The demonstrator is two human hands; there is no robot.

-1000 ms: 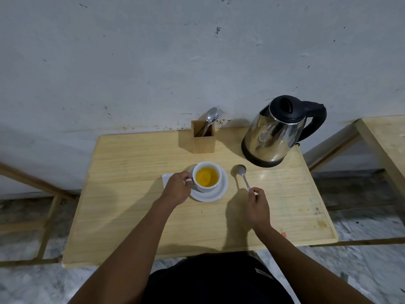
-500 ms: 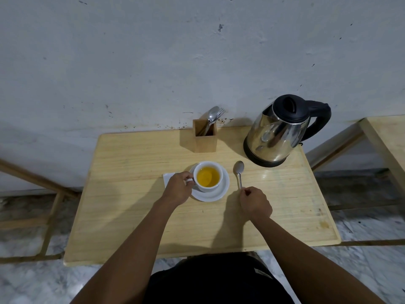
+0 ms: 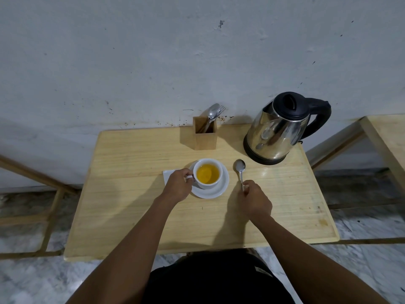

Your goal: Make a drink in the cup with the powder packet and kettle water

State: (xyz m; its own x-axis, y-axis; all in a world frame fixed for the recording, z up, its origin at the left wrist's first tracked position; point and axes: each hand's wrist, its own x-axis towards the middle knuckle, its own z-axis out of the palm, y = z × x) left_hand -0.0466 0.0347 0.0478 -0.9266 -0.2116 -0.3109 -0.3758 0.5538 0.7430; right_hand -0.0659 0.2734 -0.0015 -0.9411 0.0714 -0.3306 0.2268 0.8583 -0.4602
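Note:
A white cup filled with orange-yellow drink stands on a white saucer near the middle of the wooden table. My left hand grips the cup's handle. A white packet lies flat on the table, mostly hidden under that hand. To the right of the saucer a metal spoon lies with its bowl pointing away from me; my right hand holds its handle end. The steel kettle with black lid and handle stands at the back right.
A wooden cutlery holder with a spoon and a fork stands at the table's back edge against the wall. A second wooden table is at the far right. Wooden rails run along the marble floor at left.
My right hand lowered the spoon from a raised tilt beside the cup down onto the table and drew slightly back. My left hand stayed on the cup's handle.

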